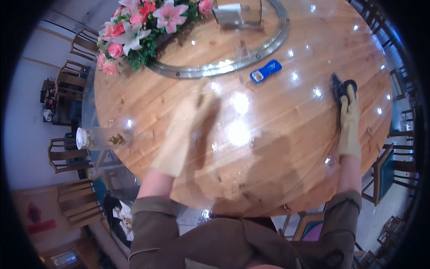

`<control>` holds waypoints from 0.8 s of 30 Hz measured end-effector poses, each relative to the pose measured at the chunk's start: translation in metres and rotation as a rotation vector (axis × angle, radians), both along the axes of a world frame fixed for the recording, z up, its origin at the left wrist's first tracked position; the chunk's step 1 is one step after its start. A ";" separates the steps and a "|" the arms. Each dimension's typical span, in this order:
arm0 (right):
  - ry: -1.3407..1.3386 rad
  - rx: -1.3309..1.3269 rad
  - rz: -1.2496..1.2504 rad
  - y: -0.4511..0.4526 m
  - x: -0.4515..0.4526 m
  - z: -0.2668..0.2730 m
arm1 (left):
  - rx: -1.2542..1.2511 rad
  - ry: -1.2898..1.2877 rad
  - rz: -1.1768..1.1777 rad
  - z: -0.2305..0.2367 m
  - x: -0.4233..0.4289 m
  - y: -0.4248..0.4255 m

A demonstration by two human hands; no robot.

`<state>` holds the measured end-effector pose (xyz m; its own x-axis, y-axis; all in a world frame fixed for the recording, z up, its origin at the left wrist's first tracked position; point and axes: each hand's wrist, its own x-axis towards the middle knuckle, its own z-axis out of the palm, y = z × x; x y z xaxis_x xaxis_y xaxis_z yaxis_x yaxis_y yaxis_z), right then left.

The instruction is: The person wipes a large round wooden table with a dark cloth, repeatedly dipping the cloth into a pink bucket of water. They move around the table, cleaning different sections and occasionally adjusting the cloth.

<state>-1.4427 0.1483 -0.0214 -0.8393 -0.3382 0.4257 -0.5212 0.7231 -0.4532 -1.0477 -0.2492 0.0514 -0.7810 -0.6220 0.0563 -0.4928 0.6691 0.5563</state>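
My left hand (pixel 196 104) wears a pale yellow rubber glove and hovers over or touches the round wooden table (pixel 255 161); it is blurred, and its fingers cannot be made out well. On the right side, my right hand (pixel 350 109), gloved the same way, has its fingers on a dark bunched item (pixel 342 87), probably a cloth, against the tabletop. Between the hands, towards the table's middle, lies a blue flat bottle opener (pixel 265 71) with a metal end. Wet-looking glare spots cover the wood.
A metal-rimmed ring (pixel 215 69) surrounds the table's centre. On it are artificial flowers (pixel 137 32), a clear napkin holder (pixel 237 15) and a toothpick holder (pixel 243 50). A clear pitcher with a white lid (pixel 81 138) stands left. Chairs (pixel 386 175) circle the table; a black-lined bin (pixel 117 217) is lower left.
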 end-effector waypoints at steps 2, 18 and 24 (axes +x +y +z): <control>-0.007 0.100 -0.034 0.009 -0.013 -0.010 | 0.220 -0.079 0.299 -0.003 0.088 0.007; -0.051 0.228 0.642 -0.055 0.530 0.031 | 0.322 0.362 0.925 -0.091 0.519 0.066; -0.016 0.157 1.412 -0.111 0.647 0.029 | 0.109 0.178 0.957 -0.077 0.544 0.065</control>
<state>-0.7957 0.0370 0.0079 0.2336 -0.9251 0.2993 -0.8320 -0.3495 -0.4308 -0.5035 -0.1840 -0.0257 0.0700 -0.9971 0.0291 -0.7037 -0.0287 0.7099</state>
